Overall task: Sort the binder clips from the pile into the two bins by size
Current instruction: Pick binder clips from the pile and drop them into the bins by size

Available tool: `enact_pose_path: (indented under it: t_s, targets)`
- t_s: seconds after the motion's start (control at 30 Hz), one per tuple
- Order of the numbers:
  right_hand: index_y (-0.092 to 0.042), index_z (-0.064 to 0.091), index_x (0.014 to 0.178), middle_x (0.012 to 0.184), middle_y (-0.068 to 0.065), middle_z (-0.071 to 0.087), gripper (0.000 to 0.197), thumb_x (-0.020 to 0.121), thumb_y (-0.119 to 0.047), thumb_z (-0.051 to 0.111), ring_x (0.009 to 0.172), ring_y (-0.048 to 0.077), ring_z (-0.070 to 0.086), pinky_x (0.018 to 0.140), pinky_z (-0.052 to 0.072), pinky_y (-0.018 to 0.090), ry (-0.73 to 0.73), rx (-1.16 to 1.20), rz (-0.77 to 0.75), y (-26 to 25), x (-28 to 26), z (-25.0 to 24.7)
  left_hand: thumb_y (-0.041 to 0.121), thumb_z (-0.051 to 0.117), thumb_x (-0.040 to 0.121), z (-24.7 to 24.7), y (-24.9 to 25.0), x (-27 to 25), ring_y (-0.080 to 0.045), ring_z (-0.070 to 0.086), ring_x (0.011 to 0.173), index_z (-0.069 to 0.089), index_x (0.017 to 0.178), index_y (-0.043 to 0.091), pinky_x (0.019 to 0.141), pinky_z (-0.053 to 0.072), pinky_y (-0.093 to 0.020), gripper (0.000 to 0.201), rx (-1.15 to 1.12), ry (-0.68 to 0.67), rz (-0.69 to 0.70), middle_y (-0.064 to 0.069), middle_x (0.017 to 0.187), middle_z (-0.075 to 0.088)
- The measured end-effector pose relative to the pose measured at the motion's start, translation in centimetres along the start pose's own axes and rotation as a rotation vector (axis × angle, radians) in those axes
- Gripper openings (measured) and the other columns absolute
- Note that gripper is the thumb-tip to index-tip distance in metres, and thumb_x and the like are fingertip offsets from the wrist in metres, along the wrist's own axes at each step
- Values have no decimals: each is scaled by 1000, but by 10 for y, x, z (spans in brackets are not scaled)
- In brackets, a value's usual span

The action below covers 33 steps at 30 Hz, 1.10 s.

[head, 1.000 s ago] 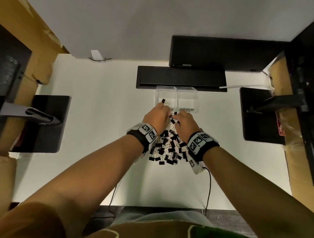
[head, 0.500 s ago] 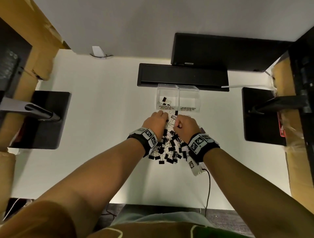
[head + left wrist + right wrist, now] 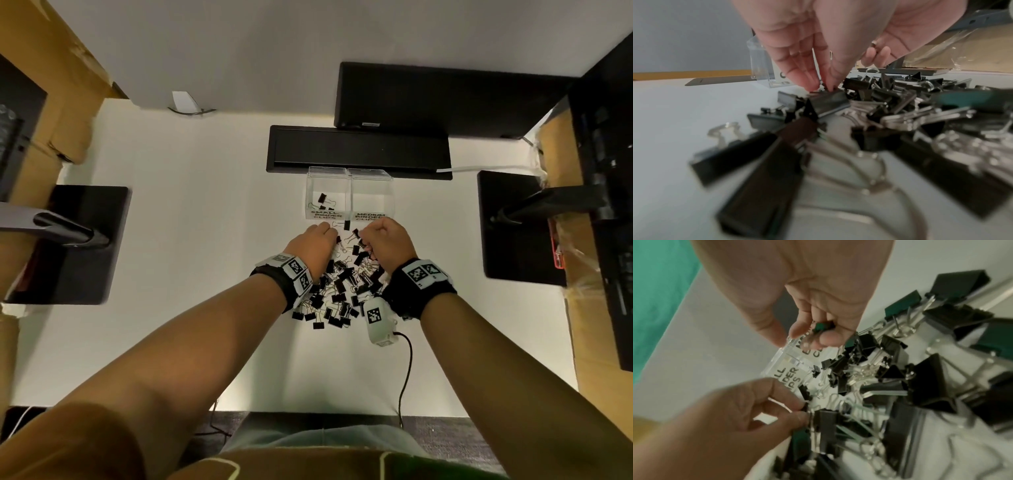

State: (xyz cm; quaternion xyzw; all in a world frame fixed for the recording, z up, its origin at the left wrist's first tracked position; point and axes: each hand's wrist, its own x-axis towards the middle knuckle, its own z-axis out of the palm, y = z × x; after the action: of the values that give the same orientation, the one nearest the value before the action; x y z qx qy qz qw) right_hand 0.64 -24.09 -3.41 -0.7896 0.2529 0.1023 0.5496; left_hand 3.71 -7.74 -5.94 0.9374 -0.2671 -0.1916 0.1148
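A pile of black binder clips (image 3: 342, 287) lies on the white table, in front of two clear bins. The bin labelled small (image 3: 312, 186) holds a few clips. The bin labelled medium (image 3: 371, 190) looks empty. My left hand (image 3: 329, 233) reaches down into the pile's far left edge. Its thumb and forefinger pinch a small clip (image 3: 806, 403) there, and the same fingertips (image 3: 812, 84) show in the left wrist view. My right hand (image 3: 364, 241) hovers over the pile's far right edge with its fingers curled round a small clip (image 3: 823, 326).
A loose clip (image 3: 346, 224) lies just before the bins. A long black bar (image 3: 356, 149) runs behind them. Black stand bases sit at left (image 3: 68, 246) and right (image 3: 520, 229), with cardboard boxes (image 3: 51, 113) beyond. A black cable (image 3: 406, 370) trails off the front edge.
My left hand was over the small bin with a clip, let it go there, and came back to the pile, where it now pinches another. My right hand stayed at the pile.
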Motion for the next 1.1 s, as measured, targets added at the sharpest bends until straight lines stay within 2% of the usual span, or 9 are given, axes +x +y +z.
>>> enact_pose_path:
  t_s: [0.17, 0.27, 0.33, 0.43, 0.63, 0.73, 0.87, 0.97, 1.1]
  targets:
    - [-20, 59, 110, 71, -7, 53, 21, 91, -17, 51, 59, 11, 52, 63, 48, 29, 20, -399, -130, 1, 2, 8, -2, 61, 77, -1, 0, -3, -25, 53, 94, 50, 101, 10, 63, 45, -35, 29, 21, -8, 36, -7, 108, 50]
    - [-23, 55, 121, 91, 4, 67, 29, 93, -20, 48, 75, 23, 61, 70, 52, 33, -5, -624, -158, 2, 2, 12, -4, 64, 73, -3, 1, -4, -25, 53, 93, 47, 104, 14, 60, 46, -36, 39, 2, -3, 39, -4, 110, 48]
    - [-21, 57, 118, 105, 7, 67, 28, 92, -17, 47, 88, 26, 62, 73, 51, 34, -11, -666, -162, 5, 3, 14, -5, 64, 71, -5, 2, -5, -25, 51, 99, 45, 114, 15, 66, 50, -38, 51, 10, -44, 70, -4, 117, 48]
    - [-17, 57, 112, 102, 8, 66, 24, 89, -15, 49, 86, 26, 59, 67, 46, 31, -46, -709, -191, 7, 2, 16, -5, 63, 74, -9, 5, -6, -25, 50, 106, 43, 123, 14, 74, 49, -38, 56, 28, -74, 84, -5, 123, 49]
    - [-15, 51, 98, 84, 2, 56, 13, 86, -17, 52, 69, 22, 49, 59, 35, 28, -120, -742, -237, 8, 1, 14, -3, 62, 73, -9, 1, -8, -26, 51, 104, 40, 124, 15, 64, 46, -34, 58, -47, -46, 40, -6, 117, 47]
    - [-14, 50, 91, 83, 3, 55, 8, 84, -16, 53, 71, 23, 50, 60, 37, 29, -148, -741, -259, 8, 2, 12, -3, 61, 76, -9, 2, -7, -26, 52, 105, 36, 133, 18, 63, 42, -31, 66, -38, -58, 66, -7, 119, 45]
    - [-8, 49, 86, 87, 11, 55, 9, 82, -15, 54, 77, 28, 52, 65, 43, 36, -163, -765, -282, 6, 2, 10, 5, 59, 83, -13, 7, -4, -27, 47, 112, 26, 145, 22, 76, 45, -34, 72, 17, -87, 78, -10, 124, 43]
    - [-8, 51, 86, 91, 10, 54, 7, 83, -14, 53, 81, 27, 52, 69, 44, 36, -151, -782, -277, 5, 2, 9, 13, 57, 87, -15, 7, -1, -27, 49, 109, 36, 139, 20, 83, 49, -36, 57, -10, -109, 56, -10, 120, 44]
    - [-13, 55, 106, 105, 4, 50, 21, 85, -16, 54, 89, 20, 49, 76, 43, 31, -155, -774, -259, 9, -1, 7, 2, 58, 82, -15, 5, -1, -26, 51, 91, 49, 117, 8, 69, 51, -37, 37, 22, -75, 63, -12, 110, 45]
